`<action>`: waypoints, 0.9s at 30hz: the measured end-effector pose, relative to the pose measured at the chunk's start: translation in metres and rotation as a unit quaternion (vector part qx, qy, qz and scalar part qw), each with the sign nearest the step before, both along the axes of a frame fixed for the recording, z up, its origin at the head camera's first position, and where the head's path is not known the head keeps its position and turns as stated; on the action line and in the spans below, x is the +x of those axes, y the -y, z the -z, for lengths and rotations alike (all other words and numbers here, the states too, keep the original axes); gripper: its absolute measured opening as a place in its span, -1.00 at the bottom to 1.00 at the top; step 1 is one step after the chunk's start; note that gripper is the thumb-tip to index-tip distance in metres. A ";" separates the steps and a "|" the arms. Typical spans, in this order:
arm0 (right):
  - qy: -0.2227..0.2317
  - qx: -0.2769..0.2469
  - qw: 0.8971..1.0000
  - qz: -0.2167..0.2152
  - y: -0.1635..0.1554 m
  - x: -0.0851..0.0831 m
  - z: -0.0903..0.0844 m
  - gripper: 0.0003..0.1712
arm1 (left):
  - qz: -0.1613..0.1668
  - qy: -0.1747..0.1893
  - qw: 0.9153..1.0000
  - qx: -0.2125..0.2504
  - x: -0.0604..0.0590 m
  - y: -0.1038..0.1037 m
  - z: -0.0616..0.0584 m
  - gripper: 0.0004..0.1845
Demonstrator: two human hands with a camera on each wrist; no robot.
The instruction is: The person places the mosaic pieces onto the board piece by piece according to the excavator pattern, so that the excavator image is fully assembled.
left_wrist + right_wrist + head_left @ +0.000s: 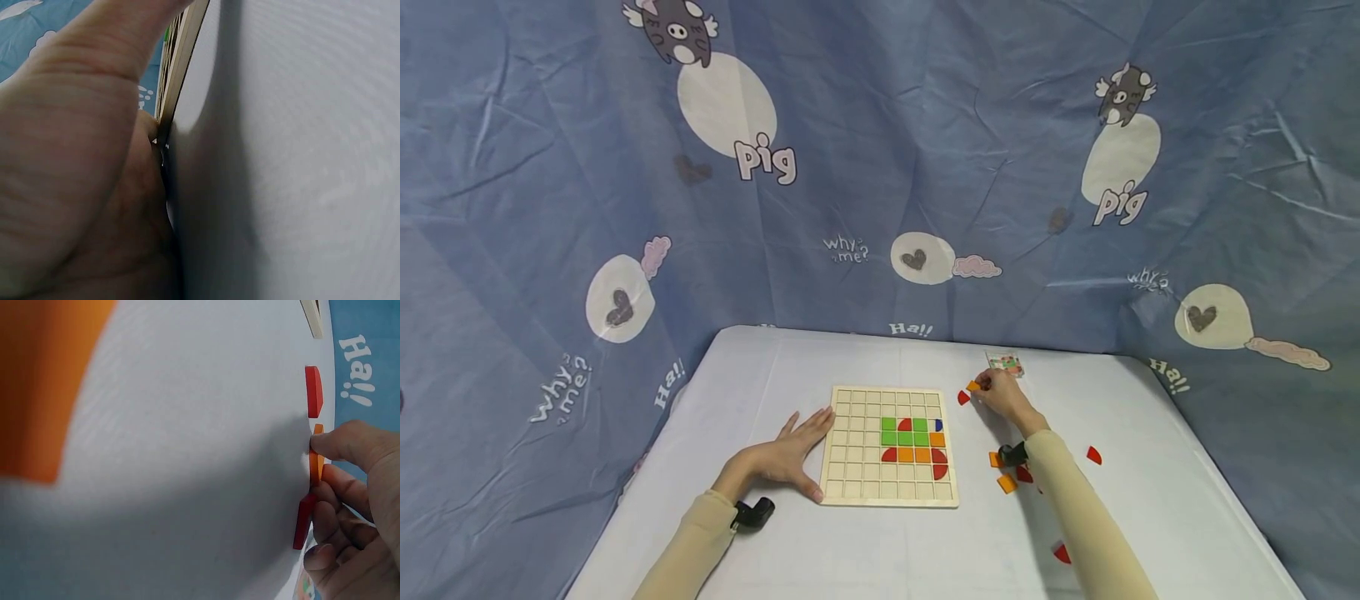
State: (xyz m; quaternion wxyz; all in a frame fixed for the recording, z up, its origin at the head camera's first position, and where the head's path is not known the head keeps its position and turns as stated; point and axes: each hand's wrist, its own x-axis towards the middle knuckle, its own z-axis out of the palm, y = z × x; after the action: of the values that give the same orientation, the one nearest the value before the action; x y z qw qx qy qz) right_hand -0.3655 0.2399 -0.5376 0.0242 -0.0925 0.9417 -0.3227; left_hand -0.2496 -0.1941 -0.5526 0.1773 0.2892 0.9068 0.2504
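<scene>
1. The fingers (340, 442) of the right hand (1003, 398) are curled and pinch an orange piece (316, 464) at its edges, right of centre in the head view.
2. A red piece (963, 397) lies just left of this hand, and another red piece (304, 520) touches the lower fingers.
3. The left hand (786, 458) rests flat, with straight fingers against the left edge of the wooden grid board (850, 467).

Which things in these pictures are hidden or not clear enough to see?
- Head view: the print on the small card is too small to read.
- Left wrist view: the left hand covers most of the grid board.
- Right wrist view: the near orange piece is blurred and cut off.
</scene>
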 end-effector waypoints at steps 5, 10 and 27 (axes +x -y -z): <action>0.006 0.005 1.000 0.012 -0.001 0.003 0.001 -0.75 | 0.000 0.004 1.000 -0.001 0.000 0.000 0.000 0.48; -0.002 0.015 1.000 0.020 -0.002 0.007 -0.001 -0.68 | 0.000 0.000 1.000 -0.002 0.000 0.000 0.000 0.48; -0.074 0.007 0.992 -0.105 0.044 0.092 -0.018 -0.75 | 0.001 0.008 1.000 0.014 0.002 -0.001 -0.003 0.48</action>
State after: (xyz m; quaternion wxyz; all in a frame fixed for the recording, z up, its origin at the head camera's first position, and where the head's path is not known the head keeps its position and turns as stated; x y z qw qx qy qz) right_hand -0.2734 0.1959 -0.5200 -0.0112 -0.2142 0.9283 -0.3038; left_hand -0.2473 -0.1931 -0.5498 0.1810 0.2903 0.9013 0.2657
